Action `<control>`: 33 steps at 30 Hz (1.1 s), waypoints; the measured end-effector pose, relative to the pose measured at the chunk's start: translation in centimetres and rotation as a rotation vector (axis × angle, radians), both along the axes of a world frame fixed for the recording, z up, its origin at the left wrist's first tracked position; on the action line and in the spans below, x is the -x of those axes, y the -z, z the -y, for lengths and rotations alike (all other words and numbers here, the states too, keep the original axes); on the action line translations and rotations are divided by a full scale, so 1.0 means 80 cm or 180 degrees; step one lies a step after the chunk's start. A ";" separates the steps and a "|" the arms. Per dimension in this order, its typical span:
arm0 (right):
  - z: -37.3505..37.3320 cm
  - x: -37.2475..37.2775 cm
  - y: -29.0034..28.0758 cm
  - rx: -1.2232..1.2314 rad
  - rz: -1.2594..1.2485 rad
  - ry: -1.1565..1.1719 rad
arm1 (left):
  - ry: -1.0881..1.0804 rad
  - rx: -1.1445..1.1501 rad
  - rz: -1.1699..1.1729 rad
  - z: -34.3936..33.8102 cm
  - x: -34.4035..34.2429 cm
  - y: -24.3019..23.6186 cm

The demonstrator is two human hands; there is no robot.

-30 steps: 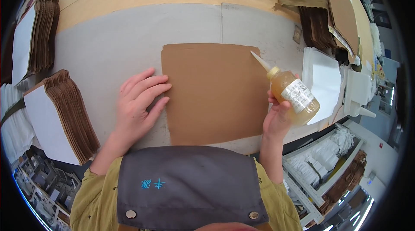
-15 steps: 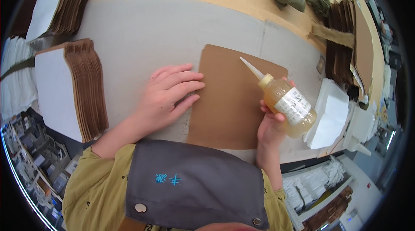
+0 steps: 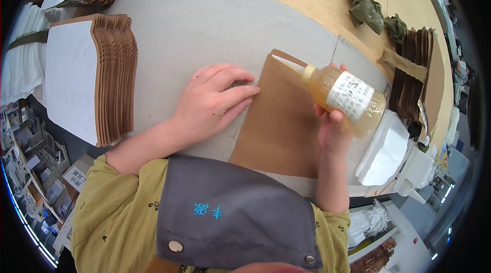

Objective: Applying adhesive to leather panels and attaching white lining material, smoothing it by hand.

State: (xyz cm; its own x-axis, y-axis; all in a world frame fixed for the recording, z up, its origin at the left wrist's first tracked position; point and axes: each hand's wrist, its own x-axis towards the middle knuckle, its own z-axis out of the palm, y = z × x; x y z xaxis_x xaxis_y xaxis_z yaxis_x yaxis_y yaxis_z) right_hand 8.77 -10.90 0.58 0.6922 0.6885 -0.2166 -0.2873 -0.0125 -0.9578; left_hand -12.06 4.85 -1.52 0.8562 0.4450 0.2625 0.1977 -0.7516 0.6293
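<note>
A brown paper sheet (image 3: 273, 130) lies on the grey work surface (image 3: 163, 27) in front of me. My left hand (image 3: 212, 101) rests palm down at its left edge, fingers apart and loosely bent, with fingertips touching that edge. My right hand (image 3: 335, 127) is closed round a plastic bottle (image 3: 348, 96) of amber liquid with a white label and yellow cap. The bottle is tilted over the sheet, its long pale nozzle (image 3: 286, 62) pointing at the sheet's far left corner. I cannot tell whether the tip touches the paper.
Brown stacks (image 3: 112, 81) topped with white, and white bundles (image 3: 20, 63), line the left. Dark folded stacks (image 3: 406, 76), olive cloths (image 3: 365, 9), white sheets (image 3: 383, 148) and a white container (image 3: 414, 171) stand at right. Shelving (image 3: 30, 181) shows beyond the table's lower left.
My view has turned, so the surroundings shift and tilt. The nozzle has moved from the sheet's far right corner toward its far left. My left fingers are slightly more bent.
</note>
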 end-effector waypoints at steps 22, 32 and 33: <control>-0.008 -0.018 0.004 -0.0158 0.0376 -0.0429 | -0.0226 0.0607 0.0351 -0.007 0.001 0.008; 0.008 -0.012 0.003 0.0147 0.0454 -0.0605 | -0.0143 0.0733 0.0240 -0.010 0.003 0.005; 0.011 -0.011 0.005 0.0104 0.0472 -0.0601 | -0.0152 0.0669 0.0223 -0.009 0.003 0.005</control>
